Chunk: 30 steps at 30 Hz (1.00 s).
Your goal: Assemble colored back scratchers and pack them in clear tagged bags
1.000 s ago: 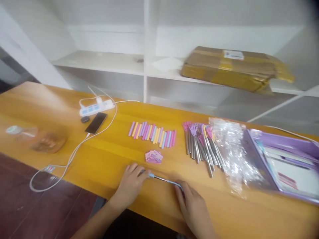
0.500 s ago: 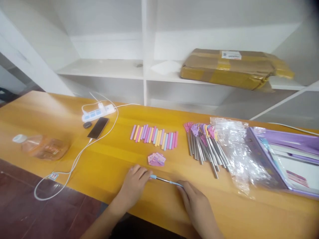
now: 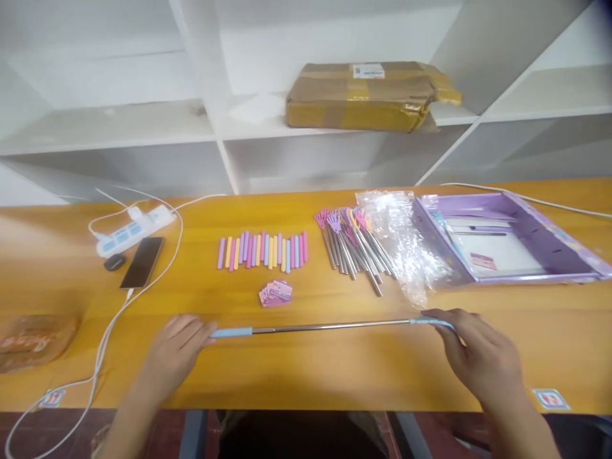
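Note:
A telescopic back scratcher (image 3: 329,326) with a light blue handle is stretched out long and nearly level above the table's front. My left hand (image 3: 179,347) is closed on the end of its blue handle. At the other end, my right hand (image 3: 478,347) pinches the blue head, which the fingers partly cover. Beyond the rod lies a small stack of pink printed cards (image 3: 276,293). Behind them, a row of pastel handle sleeves (image 3: 262,250) in purple, yellow, pink and blue is laid out. Several metal back scratchers (image 3: 354,242) with coloured hand-shaped heads are piled to their right.
Clear plastic bags (image 3: 406,242) lie beside a purple open box (image 3: 540,277) at right. A phone (image 3: 142,262), a power strip (image 3: 136,231) with white cables and an orange bottle (image 3: 38,341) are at left. A taped carton (image 3: 358,102) sits on the shelf behind.
My hands have moved far apart, left and right, and the back scratcher's metal rod has lengthened between them. The head view has turned rightward, showing more of the purple box.

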Tool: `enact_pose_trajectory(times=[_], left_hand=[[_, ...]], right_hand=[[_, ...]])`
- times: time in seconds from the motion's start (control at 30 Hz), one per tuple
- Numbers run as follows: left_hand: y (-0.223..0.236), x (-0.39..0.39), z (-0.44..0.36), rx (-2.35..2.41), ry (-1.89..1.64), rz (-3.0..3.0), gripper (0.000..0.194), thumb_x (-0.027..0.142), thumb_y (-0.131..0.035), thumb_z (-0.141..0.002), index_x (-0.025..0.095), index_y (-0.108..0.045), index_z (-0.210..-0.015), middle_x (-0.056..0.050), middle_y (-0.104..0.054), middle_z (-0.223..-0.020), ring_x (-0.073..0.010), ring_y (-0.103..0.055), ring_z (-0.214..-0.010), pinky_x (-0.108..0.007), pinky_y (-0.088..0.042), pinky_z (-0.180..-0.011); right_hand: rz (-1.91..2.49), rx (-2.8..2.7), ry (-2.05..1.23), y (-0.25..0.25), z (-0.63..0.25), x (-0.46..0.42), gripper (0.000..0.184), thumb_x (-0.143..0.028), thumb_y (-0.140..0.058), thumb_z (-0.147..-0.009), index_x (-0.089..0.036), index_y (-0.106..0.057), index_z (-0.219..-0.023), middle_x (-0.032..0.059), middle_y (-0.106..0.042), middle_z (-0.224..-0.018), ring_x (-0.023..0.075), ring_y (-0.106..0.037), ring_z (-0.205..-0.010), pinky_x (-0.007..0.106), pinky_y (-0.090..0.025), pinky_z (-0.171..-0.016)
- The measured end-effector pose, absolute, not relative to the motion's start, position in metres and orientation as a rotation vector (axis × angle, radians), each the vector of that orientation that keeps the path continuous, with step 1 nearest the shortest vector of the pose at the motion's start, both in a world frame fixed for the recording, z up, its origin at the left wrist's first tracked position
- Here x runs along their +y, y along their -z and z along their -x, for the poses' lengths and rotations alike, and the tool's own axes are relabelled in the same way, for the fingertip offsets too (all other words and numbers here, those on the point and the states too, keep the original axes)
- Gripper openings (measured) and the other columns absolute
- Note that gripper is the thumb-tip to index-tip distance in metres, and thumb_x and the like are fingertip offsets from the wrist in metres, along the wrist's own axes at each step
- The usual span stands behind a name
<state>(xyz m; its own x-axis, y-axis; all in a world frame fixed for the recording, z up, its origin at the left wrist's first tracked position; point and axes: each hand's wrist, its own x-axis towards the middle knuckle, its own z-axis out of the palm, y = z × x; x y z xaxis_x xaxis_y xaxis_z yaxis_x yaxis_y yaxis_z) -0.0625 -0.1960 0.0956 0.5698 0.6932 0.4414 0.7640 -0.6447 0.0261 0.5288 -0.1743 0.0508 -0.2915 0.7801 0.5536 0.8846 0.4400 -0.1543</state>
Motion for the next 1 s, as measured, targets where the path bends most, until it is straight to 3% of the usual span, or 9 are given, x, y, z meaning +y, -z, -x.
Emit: enact_pose_trajectory(times=[0.13, 0.27, 0.33, 0.57, 0.67, 0.8, 1.0], left_hand=[[-0.098, -0.187, 0.083, -1.259, 0.615, 2.596, 0.014, 0.021, -0.06, -0.109, 0.02, -0.07, -0.119, -0.005, -0.075, -0.092, -0.0211, -0.066, -0.085, -0.034, -0.054, -0.081], [-0.1, -0.177, 0.096, -1.248, 0.608, 2.589, 0.017, 0.021, -0.054, -0.111, 0.021, -0.071, -0.112, -0.003, -0.074, -0.086, -0.0197, -0.066, -0.081, -0.031, -0.055, -0.077], [-0.099, -0.173, 0.096, -1.249, 0.586, 2.609, 0.019, 0.02, -0.052, -0.111, 0.021, -0.071, -0.111, -0.003, -0.075, -0.085, -0.0193, -0.067, -0.079, -0.031, -0.055, -0.076], [-0.076, -0.176, 0.065, -1.422, 0.507, 2.617, 0.034, 0.039, -0.042, -0.116, 0.021, -0.068, -0.103, -0.003, -0.073, -0.088, -0.0201, -0.07, -0.08, -0.032, -0.056, -0.074], [-0.07, -0.187, 0.046, -1.456, 0.467, 2.617, 0.033, 0.044, -0.045, -0.115, 0.022, -0.066, -0.101, -0.002, -0.072, -0.088, -0.0214, -0.068, -0.082, -0.033, -0.054, -0.076], [-0.07, -0.193, 0.042, -1.4, 0.504, 2.667, 0.034, 0.045, -0.046, -0.115, 0.024, -0.065, -0.095, 0.002, -0.066, -0.078, -0.0197, -0.061, -0.071, -0.032, -0.049, -0.07], [-0.069, -0.179, 0.078, -1.447, 0.444, 2.776, 0.05, 0.052, -0.04, -0.115, 0.026, -0.06, -0.077, 0.002, -0.062, -0.07, -0.0178, -0.061, -0.063, -0.03, -0.045, -0.061]], right_hand=[[1.574, -1.973, 0.348, -0.055, -0.558, -0.182, 0.024, -0.035, -0.054, -0.113, -0.027, -0.076, -0.11, 0.0075, -0.079, -0.087, 0.0184, -0.074, -0.076, 0.032, -0.051, -0.072], [1.688, -1.901, 0.196, -0.041, -0.579, -0.177, 0.051, -0.067, -0.042, -0.111, -0.03, -0.076, -0.105, 0.0084, -0.078, -0.084, 0.0188, -0.073, -0.071, 0.034, -0.049, -0.066], [1.729, -1.864, 0.125, -0.032, -0.582, -0.173, 0.057, -0.072, -0.039, -0.109, -0.03, -0.077, -0.104, 0.0087, -0.078, -0.087, 0.0201, -0.074, -0.074, 0.035, -0.049, -0.067], [1.903, -1.661, -0.055, -0.014, -0.562, -0.175, 0.033, -0.045, -0.047, -0.109, -0.025, -0.073, -0.115, 0.0076, -0.076, -0.085, 0.0201, -0.072, -0.067, 0.033, -0.051, -0.066], [1.918, -1.682, -0.091, -0.013, -0.552, -0.184, 0.031, -0.042, -0.053, -0.107, -0.024, -0.069, -0.127, 0.0078, -0.078, -0.096, 0.0216, -0.074, -0.074, 0.032, -0.053, -0.068], [1.808, -1.933, 0.102, -0.017, -0.554, -0.192, 0.029, -0.031, -0.05, -0.11, -0.025, -0.067, -0.133, 0.0069, -0.078, -0.108, 0.0223, -0.075, -0.086, 0.031, -0.052, -0.071], [1.52, -2.087, 0.471, -0.023, -0.588, -0.191, 0.036, -0.003, -0.048, -0.099, -0.023, -0.073, -0.118, 0.0032, -0.076, -0.085, 0.0168, -0.066, -0.069, 0.029, -0.049, -0.07]])
